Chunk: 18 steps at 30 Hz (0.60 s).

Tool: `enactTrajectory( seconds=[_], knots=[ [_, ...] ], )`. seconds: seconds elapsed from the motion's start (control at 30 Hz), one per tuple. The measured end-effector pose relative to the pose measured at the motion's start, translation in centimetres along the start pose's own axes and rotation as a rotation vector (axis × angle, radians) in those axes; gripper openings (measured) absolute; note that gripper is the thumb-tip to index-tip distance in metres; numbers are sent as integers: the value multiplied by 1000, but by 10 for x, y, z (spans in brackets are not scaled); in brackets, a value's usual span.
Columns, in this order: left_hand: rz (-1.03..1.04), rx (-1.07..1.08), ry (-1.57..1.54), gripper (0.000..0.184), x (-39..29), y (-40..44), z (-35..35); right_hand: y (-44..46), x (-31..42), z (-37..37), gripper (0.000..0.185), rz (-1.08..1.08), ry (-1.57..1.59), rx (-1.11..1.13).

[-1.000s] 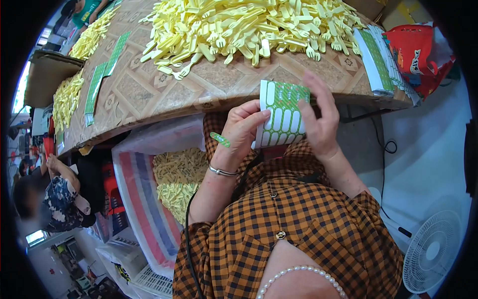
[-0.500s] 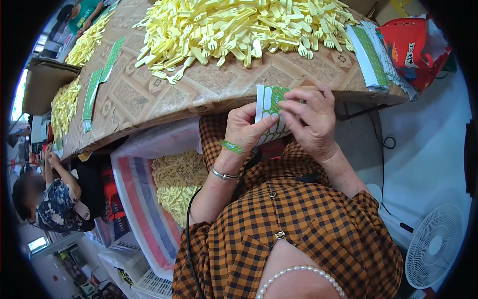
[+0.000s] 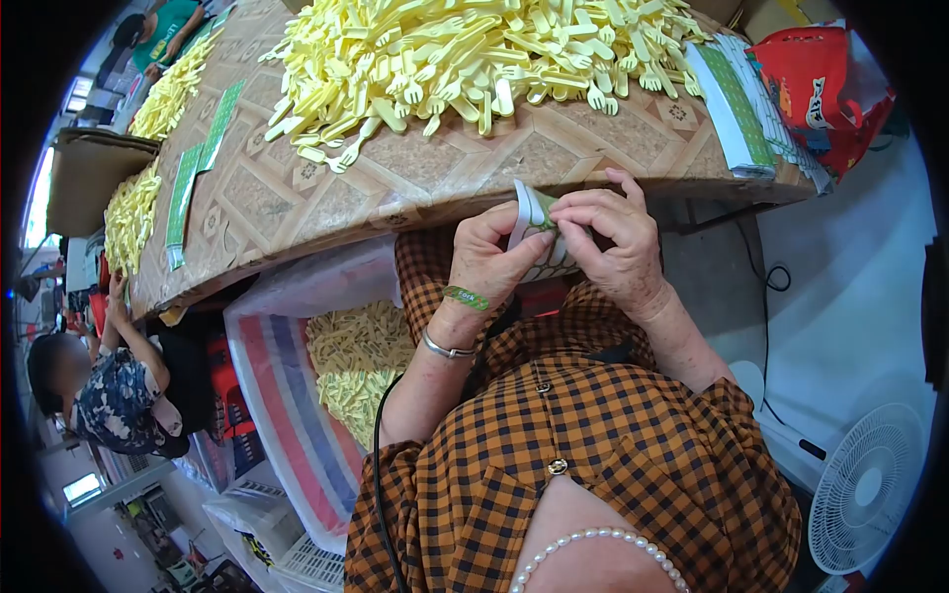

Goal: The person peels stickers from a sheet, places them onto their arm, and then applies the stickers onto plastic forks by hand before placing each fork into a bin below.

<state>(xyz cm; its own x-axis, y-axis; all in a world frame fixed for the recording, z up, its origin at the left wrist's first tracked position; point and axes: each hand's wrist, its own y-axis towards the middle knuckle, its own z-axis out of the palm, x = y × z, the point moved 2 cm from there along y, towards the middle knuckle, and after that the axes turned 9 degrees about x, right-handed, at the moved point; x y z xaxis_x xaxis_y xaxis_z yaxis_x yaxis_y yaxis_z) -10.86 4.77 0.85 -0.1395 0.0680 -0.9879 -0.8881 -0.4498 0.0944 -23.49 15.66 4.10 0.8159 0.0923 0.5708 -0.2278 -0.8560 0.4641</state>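
My left hand (image 3: 486, 255) grips a sheet of green-and-white stickers (image 3: 527, 210) over my lap, just below the table edge. The sheet's upper part bends, and its lower part is partly hidden by my hands. With thumb and fingertips together, my right hand (image 3: 618, 242) pinches at the sheet's green part; whether a single sticker is between the fingers cannot be made out. A green sticker reading "Fork" (image 3: 466, 297) is stuck on my left wrist. Beyond both hands, a heap of pale yellow small plastic forks (image 3: 445, 74) lies on the table (image 3: 415, 183).
More sticker sheets (image 3: 736, 114) lie at the table's right, beside a red bag (image 3: 816, 94). A striped sack (image 3: 287, 395) containing forks (image 3: 361, 346) stands left of my lap. Co-workers sit at left, one in a patterned shirt (image 3: 124, 400). A fan (image 3: 865, 489) is at lower right.
My right fingers have closed in on the sticker sheet and now pinch it. The sheet's upper part has gone from flat to bent. At left, the co-worker's arms have shifted.
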Motion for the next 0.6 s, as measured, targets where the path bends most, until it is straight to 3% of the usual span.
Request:
enactTrajectory(
  seconds=[0.17,0.27,0.37,0.43,0.47,0.6],
  knots=[
    [28,10,22,15,0,3,1,-3,-3,-1,8,-5,-16,-5],
    [-2,59,19,24,8,0,-6,-1,-9,-7,5,135,149,-2],
    [-28,56,-18,24,8,0,-8,-4,-26,-13,4,425,635,-181],
    [-85,30,-85,23,10,0,-7,0,-19,-21,3,365,478,-353],
    [-146,6,-150,22,11,0,-5,4,-11,-28,4,83,10,-322],
    [-77,46,-230,15,14,6,2,5,30,-14,12,-290,-275,-205]
  ],
)
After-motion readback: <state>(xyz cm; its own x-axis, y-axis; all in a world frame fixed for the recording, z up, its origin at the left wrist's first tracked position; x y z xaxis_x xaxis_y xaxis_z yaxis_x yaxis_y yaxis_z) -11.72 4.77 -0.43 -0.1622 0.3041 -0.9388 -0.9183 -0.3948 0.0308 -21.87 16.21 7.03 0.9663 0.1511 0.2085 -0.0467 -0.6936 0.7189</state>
